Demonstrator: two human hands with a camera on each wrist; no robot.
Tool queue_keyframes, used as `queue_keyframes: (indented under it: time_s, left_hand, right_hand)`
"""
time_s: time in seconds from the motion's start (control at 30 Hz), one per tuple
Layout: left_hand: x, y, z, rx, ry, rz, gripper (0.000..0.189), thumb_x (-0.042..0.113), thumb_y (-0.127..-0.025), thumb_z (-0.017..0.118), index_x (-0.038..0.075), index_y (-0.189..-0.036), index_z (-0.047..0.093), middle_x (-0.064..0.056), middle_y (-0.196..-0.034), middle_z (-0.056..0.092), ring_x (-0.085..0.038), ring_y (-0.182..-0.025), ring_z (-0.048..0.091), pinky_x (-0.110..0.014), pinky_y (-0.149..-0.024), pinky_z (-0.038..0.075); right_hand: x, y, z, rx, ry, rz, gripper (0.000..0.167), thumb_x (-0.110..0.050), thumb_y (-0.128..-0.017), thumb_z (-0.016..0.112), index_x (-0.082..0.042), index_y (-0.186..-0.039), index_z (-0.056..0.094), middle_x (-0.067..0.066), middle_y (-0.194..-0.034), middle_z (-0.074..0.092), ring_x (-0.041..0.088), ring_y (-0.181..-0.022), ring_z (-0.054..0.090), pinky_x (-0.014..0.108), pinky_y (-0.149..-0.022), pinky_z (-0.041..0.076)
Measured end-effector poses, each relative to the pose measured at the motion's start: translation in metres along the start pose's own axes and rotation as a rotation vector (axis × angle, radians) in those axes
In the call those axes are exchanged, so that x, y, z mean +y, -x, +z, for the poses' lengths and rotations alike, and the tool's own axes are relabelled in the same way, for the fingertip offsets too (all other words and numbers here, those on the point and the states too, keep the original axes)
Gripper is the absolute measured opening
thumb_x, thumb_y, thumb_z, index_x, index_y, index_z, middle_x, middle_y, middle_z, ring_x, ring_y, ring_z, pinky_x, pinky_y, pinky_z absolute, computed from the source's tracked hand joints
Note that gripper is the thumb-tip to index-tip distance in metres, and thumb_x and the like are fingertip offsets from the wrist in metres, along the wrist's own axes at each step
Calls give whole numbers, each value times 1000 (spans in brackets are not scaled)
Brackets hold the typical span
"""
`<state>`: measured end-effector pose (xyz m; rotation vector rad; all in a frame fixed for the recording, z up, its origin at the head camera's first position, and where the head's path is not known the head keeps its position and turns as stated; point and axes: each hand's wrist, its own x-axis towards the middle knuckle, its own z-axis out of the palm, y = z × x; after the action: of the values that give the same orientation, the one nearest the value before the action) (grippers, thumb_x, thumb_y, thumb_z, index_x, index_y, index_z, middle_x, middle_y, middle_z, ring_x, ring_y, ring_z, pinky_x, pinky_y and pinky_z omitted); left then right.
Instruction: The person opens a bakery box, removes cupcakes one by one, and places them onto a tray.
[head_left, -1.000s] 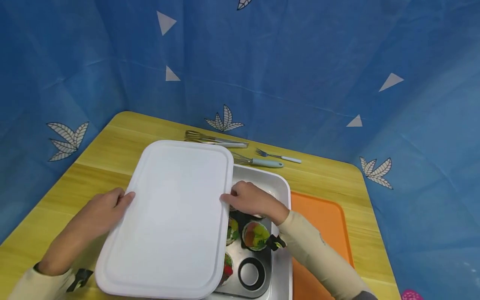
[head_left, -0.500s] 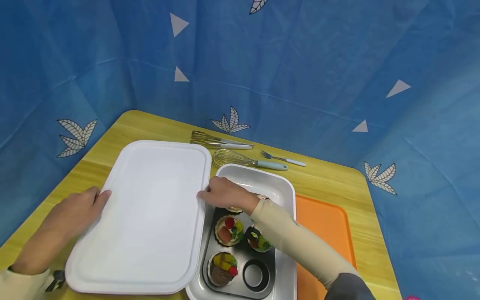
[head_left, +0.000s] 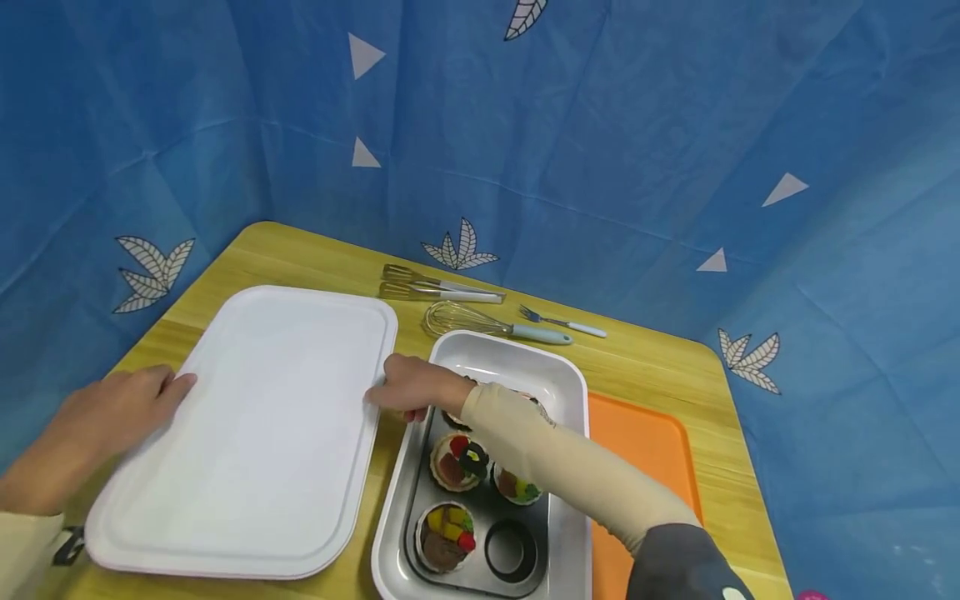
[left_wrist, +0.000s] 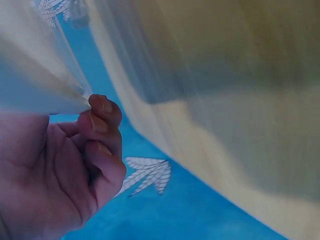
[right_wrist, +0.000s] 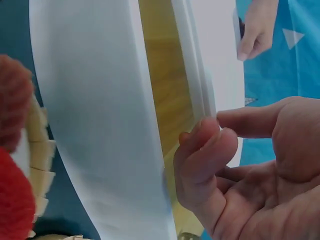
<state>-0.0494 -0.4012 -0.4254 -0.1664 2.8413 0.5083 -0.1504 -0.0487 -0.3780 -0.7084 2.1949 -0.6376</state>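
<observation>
A white rectangular lid (head_left: pixel 262 433) spans both hands at the left of the head view. My left hand (head_left: pixel 120 412) pinches its left edge, thumb on top; in the left wrist view the curled fingers (left_wrist: pixel 102 125) lie under that edge, the table some way below. On the opposite edge, my right hand (head_left: pixel 412 385) pinches the rim between thumb and fingers, its forearm crossing over a white deep container (head_left: pixel 567 542). Inside the container lies a metal muffin tin (head_left: pixel 491 504) with several fruit-topped tarts (head_left: pixel 444 540) and one bare cup (head_left: pixel 512 550). The forearm hides part of the tin.
Behind the container lie metal tongs (head_left: pixel 457 293), a whisk (head_left: pixel 536 334) with a light blue handle, and a small fork (head_left: pixel 570 323). An orange tray (head_left: pixel 645 437) sits right of the container on the wooden table (head_left: pixel 705 392). Blue patterned cloth (head_left: pixel 600 125) surrounds the table.
Both hands have carried the lid leftward, off from over the container to beside it. More of the tarts and the whisk now show.
</observation>
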Motion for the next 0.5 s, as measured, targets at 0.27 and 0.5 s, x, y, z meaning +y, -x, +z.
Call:
queue_keyframes:
  time_s: [0.27,0.5]
  left_hand:
    - [-11,-25,12,-30,63,101,49,42,-108,33,9,-76,50,-4,-66,44,-19,-61,46,-34,-55,35]
    - [-24,-39,25,-101,54,123,45,35,-107,41,2,-81,56,-5,-69,49,-19,-64,50,-34,-58,40]
  right_hand:
    - [7,-16,-5,-90,-154,49,48,-20,-99,57,-4,-55,49,4,-50,43,15,-43,40,27,-46,39]
    - [14,-36,6,-183,-308,181,42,-16,-99,58,-4,-60,50,5,-52,47,13,-42,43,25,-45,40]
